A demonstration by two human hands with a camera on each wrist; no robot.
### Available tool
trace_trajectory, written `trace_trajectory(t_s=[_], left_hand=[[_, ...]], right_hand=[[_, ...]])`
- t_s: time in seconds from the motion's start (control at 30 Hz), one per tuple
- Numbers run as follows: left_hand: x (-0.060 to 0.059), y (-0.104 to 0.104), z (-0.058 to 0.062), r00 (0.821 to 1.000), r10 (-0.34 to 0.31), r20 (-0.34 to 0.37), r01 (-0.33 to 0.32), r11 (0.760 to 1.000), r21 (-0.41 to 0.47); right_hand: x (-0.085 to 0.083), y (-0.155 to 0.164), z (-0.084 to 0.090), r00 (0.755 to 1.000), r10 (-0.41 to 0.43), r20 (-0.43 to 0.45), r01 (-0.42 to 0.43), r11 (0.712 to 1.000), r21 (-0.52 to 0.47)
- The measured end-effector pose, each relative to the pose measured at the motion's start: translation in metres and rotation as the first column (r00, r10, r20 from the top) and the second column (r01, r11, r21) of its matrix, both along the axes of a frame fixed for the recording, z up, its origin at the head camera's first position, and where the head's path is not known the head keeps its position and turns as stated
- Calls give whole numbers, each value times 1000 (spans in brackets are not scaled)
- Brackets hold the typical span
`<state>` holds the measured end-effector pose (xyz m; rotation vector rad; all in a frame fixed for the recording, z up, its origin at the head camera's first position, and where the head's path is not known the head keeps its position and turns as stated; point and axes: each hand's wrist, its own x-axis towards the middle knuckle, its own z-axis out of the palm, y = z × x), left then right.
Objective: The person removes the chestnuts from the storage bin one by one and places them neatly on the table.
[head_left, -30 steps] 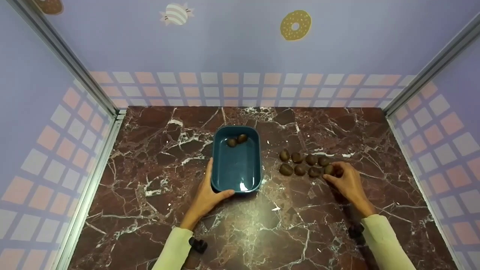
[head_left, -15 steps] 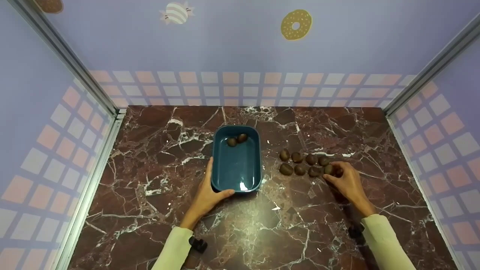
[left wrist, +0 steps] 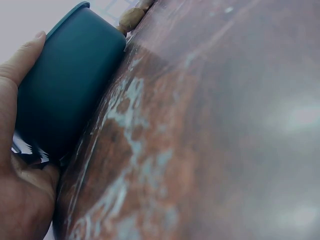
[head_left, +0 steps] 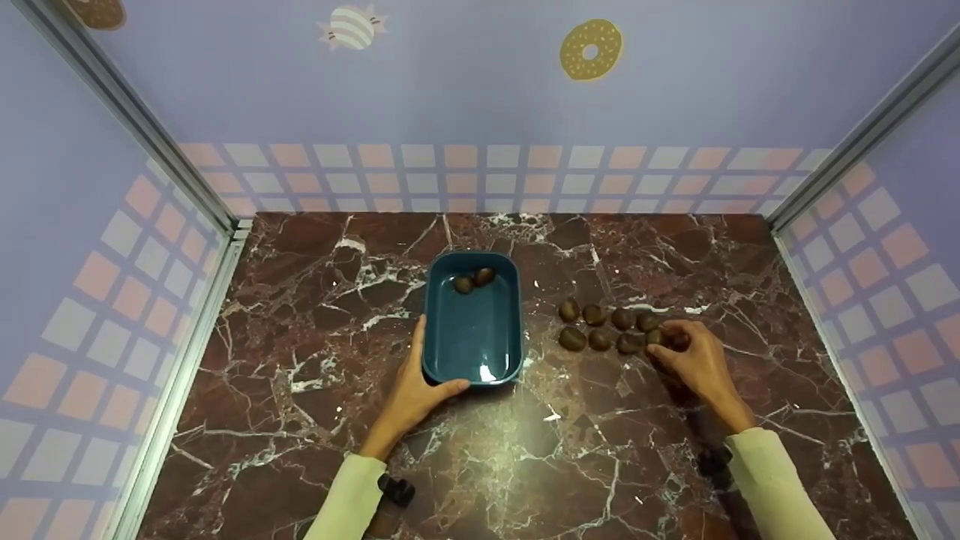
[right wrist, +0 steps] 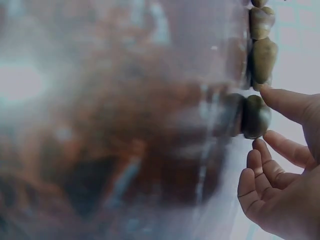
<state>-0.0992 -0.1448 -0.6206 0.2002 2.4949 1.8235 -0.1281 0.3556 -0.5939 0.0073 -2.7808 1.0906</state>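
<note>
A deep blue-green rectangular dish [head_left: 472, 330] stands on the marble table, with two brown chestnuts [head_left: 463, 284] at its far end. My left hand [head_left: 412, 386] grips the dish's near left corner, thumb along the front rim and fingers along the left wall; the left wrist view shows the palm [left wrist: 27, 200] close against it. To the right, several chestnuts [head_left: 599, 340] lie in two short rows. At the rows' right end my right hand [head_left: 697, 364] pinches a chestnut [right wrist: 256, 117] between thumb and index finger. Something dark and round shows partly beneath those fingers.
The brown marble tabletop [head_left: 510, 457] has white veins and a bright reflection near its front. A back wall [head_left: 480, 90] and two side walls with pink and white squares enclose it. Metal rails run along the corners.
My right hand and the chestnut at its fingertips have shifted very slightly left, toward the rows. The left hand and the dish have stayed in place.
</note>
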Motion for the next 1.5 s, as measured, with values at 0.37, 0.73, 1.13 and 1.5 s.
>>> trace_trajectory(t_s=[0.37, 0.73, 1.13, 1.5], left_hand=[[-2, 0, 0, 1000, -8, -3, 8, 1000, 8], [-5, 4, 2, 1000, -13, 3, 13, 999, 37], [-5, 6, 1, 1000, -28, -5, 28, 1000, 13], [0, 0, 1, 999, -36, -13, 37, 999, 27]], right_hand=[[-3, -12, 24, 999, 5, -36, -8, 997, -71], [-10, -30, 36, 996, 50, -71, -56, 995, -80], [-26, -61, 49, 987, 120, -110, -129, 989, -73], [-43, -99, 55, 959, 246, -142, -258, 964, -73]])
